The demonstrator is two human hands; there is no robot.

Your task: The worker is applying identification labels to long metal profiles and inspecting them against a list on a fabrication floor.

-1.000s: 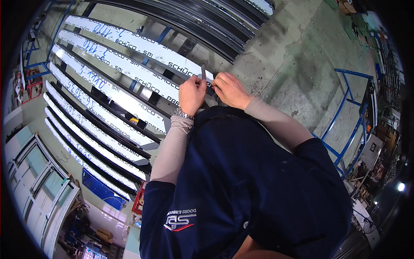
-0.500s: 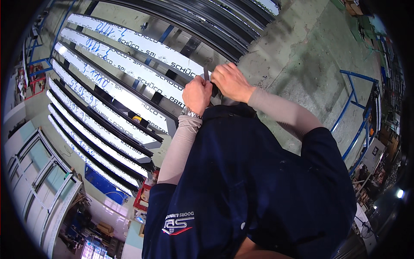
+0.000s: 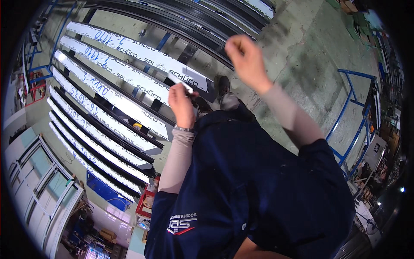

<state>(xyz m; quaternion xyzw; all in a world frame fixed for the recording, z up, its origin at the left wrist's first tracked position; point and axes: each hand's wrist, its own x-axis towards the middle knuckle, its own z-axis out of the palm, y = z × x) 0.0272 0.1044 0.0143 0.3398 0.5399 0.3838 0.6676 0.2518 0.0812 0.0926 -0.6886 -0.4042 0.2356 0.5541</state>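
Note:
My left hand (image 3: 182, 105) is closed on a short, narrow white piece (image 3: 179, 82) with a dark end, whose exact kind I cannot make out. The piece sticks up past my fingers over the near ends of the film-covered profiles (image 3: 151, 86). Farther off and to the right, my right hand (image 3: 248, 62) is raised above the floor, slightly blurred. Its fingers are curled together, and whatever they may hold is hidden. A wide gap separates the two hands.
Dark profiles (image 3: 189, 26) lie at the far side beside the white-filmed ones. A blue metal frame (image 3: 340, 125) stands on the right of the concrete floor (image 3: 297, 82). White framed panels (image 3: 43, 185) are at the left. My shoe (image 3: 223, 85) shows below my hands.
My hands were together and have come apart. The right one moved up and to the right; the left one moved slightly left and down, with the white piece now showing in it.

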